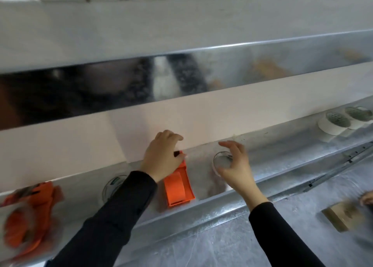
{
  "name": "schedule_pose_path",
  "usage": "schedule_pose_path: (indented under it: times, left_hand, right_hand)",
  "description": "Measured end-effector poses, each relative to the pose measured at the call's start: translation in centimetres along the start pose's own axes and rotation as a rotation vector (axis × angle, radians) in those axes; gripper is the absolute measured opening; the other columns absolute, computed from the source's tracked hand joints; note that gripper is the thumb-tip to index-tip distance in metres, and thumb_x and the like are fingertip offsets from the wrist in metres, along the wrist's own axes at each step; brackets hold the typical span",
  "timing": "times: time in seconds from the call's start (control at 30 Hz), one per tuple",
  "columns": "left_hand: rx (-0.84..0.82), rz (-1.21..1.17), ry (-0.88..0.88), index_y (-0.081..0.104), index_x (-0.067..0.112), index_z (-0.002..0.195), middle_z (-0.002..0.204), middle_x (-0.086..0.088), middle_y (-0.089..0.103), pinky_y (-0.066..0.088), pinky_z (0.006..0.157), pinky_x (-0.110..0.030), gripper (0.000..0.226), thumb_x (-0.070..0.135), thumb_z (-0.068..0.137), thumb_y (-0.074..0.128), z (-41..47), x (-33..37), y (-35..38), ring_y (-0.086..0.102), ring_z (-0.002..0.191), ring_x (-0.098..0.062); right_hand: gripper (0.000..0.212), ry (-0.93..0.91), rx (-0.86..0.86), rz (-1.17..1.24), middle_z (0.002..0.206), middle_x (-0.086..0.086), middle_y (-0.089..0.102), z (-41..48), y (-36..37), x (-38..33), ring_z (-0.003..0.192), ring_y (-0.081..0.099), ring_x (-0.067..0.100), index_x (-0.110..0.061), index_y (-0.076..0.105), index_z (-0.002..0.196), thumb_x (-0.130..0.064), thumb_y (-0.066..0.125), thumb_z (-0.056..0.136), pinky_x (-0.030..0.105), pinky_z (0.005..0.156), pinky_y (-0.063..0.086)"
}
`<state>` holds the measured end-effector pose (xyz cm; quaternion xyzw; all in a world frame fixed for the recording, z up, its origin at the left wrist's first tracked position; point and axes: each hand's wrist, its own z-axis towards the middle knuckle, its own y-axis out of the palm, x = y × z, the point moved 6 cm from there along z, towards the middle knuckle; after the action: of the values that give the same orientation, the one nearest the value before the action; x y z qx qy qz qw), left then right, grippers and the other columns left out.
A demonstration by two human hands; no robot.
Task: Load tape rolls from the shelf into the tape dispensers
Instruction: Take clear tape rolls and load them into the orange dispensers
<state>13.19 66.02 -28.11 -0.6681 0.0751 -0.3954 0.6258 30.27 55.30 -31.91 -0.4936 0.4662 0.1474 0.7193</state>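
**While the left hand is holding the dispenser, the right is hovering at a clear roll**

As the left hand (161,158) is lying over the far end of the orange tape dispenser (178,186), its fingers (169,135) are curling past the top of the tool. Its thumb is pressing beside the black part there, so it appears to be gripping the dispenser. The tool itself is lying flat on the metal shelf (282,145), close to the pale wall.

Just beside it, the right hand (237,166) is cupping around a clear tape roll (222,160). Its fingers (230,144) are spreading, loosely curved and released, above the roll's far rim, while the thumb is sitting at the near rim. Nothing is being clamped yet. The roll is sitting tilted on the shelf, its open core facing the camera.

That roll is looking light and stiff, with a glossy outer face that is probably slippery. The surest hold is likely thumb and fingers on opposite sides of the outer rim, or a thumb hooked through the core. The plastic dispenser is also likely to skate on smooth metal, so the left hand's grip is probably needed.

A second clear roll (113,184) is showing half hidden behind the left sleeve (121,206). Another orange dispenser (28,212) is lying blurred at the far left, and white tape rolls (333,123) are waiting well apart to the right.
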Motion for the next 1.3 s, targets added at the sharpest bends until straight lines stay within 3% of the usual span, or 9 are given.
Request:
schedule_pose_path:
  times: [0.13, 0.27, 0.37, 0.5, 0.6, 0.73, 0.87, 1.13, 1.3]
  left_hand:
    - [0.044, -0.071, -0.274, 0.063, 0.012, 0.114, 0.115, -0.008, 0.059, 0.039, 0.092, -0.029, 0.03, 0.023, 0.086, 0.066, -5.6, -8.4, -4.1, 0.053, 0.111, -0.024]
    - [-0.068, -0.227, -0.657, 0.056, 0.003, 0.125, 0.125, -0.017, 0.059, 0.04, 0.093, -0.03, 0.033, 0.011, 0.093, 0.053, -11.3, -15.1, -3.0, 0.055, 0.115, -0.031]
    - [-0.126, -0.266, -0.7, 0.065, 0.013, 0.083, 0.083, 0.0, 0.065, 0.038, 0.067, -0.02, 0.028, 0.015, 0.099, 0.042, -14.3, -15.9, -2.0, 0.06, 0.086, -0.021]
    - [-0.045, -0.515, -0.652, 0.062, 0.026, 0.072, 0.074, 0.015, 0.061, 0.039, 0.067, -0.017, 0.035, 0.021, 0.1, 0.041, -15.7, -14.9, -1.4, 0.059, 0.077, -0.005]
    - [0.008, -0.657, -0.711, 0.063, 0.022, 0.077, 0.078, 0.007, 0.064, 0.04, 0.062, -0.012, 0.034, 0.025, 0.101, 0.039, -16.2, -14.7, -1.6, 0.062, 0.086, -0.015]
    - [0.102, -1.067, -0.722, 0.059, 0.025, 0.118, 0.115, -0.004, 0.067, 0.049, 0.09, -0.032, 0.025, 0.026, 0.1, 0.041, -16.5, -14.0, -2.5, 0.063, 0.105, -0.022]
    - [0.173, -1.486, -0.536, 0.052, 0.023, 0.127, 0.11, -0.009, 0.072, 0.054, 0.078, -0.038, 0.043, 0.001, 0.09, 0.049, -14.8, -11.6, -4.8, 0.07, 0.093, -0.023]
    - [0.048, -1.301, -0.364, 0.072, 0.015, 0.097, 0.092, -0.005, 0.075, 0.054, 0.078, -0.027, 0.019, 0.012, 0.093, 0.054, -9.1, -3.7, -5.9, 0.07, 0.085, -0.014]
    - [0.019, -0.961, -0.666, 0.054, 0.016, 0.12, 0.126, 0.0, 0.057, 0.042, 0.08, -0.025, 0.033, 0.038, 0.096, 0.049, -7.4, -5.4, -0.7, 0.052, 0.11, -0.016]
  right_hand:
    - [0.056, -0.169, -0.165, 0.05, 0.13, -0.005, 0.044, -1.4, 5.0, -7.6, 0.125, 0.038, 0.009, -0.023, 0.056, 0.123, 0.001, 0.061, 0.073, 0.02, 0.104, 0.034]
    - [0.077, -0.33, -0.647, -0.19, 0.143, 0.005, 0.036, -4.7, 13.9, -12.5, 0.133, 0.028, 0.021, -0.018, 0.037, 0.143, -0.013, 0.071, 0.074, 0.026, 0.109, 0.028]
    - [0.1, -0.307, -0.809, -0.391, 0.148, 0.009, 0.028, -6.8, 19.0, -12.5, 0.135, 0.026, 0.03, -0.019, 0.023, 0.15, -0.019, 0.08, 0.068, 0.04, 0.109, 0.034]
    - [0.106, -0.273, -0.737, -0.458, 0.148, 0.008, 0.025, -7.1, 21.4, -12.3, 0.134, 0.028, 0.035, -0.023, 0.018, 0.15, -0.03, 0.082, 0.067, 0.044, 0.103, 0.041]
    - [0.102, -0.305, -0.677, -0.461, 0.143, 0.009, 0.029, -6.9, 21.5, -12.5, 0.13, 0.029, 0.032, -0.029, 0.018, 0.15, -0.036, 0.079, 0.069, 0.041, 0.101, 0.039]
    - [0.1, -0.177, -0.628, -0.116, 0.126, -0.006, 0.03, -6.3, 19.5, -12.8, 0.128, 0.034, 0.025, -0.044, 0.022, 0.144, -0.034, 0.08, 0.064, 0.037, 0.108, 0.037]
    - [0.092, -0.152, -0.576, 0.186, 0.124, -0.011, 0.033, -5.4, 16.0, -14.4, 0.118, 0.042, 0.012, -0.051, 0.029, 0.137, -0.032, 0.08, 0.063, 0.024, 0.102, 0.042]
    - [0.084, -0.182, -0.52, 0.331, 0.136, -0.004, 0.041, -2.8, 7.6, -12.8, 0.122, 0.049, 0.009, -0.048, 0.046, 0.129, -0.007, 0.074, 0.062, 0.032, 0.092, 0.054]
    - [0.074, -0.018, -0.456, 0.353, 0.126, 0.0, 0.055, -1.9, 3.1, -6.5, 0.116, 0.055, 0.015, -0.04, 0.052, 0.124, -0.006, 0.075, 0.062, 0.025, 0.079, 0.055]
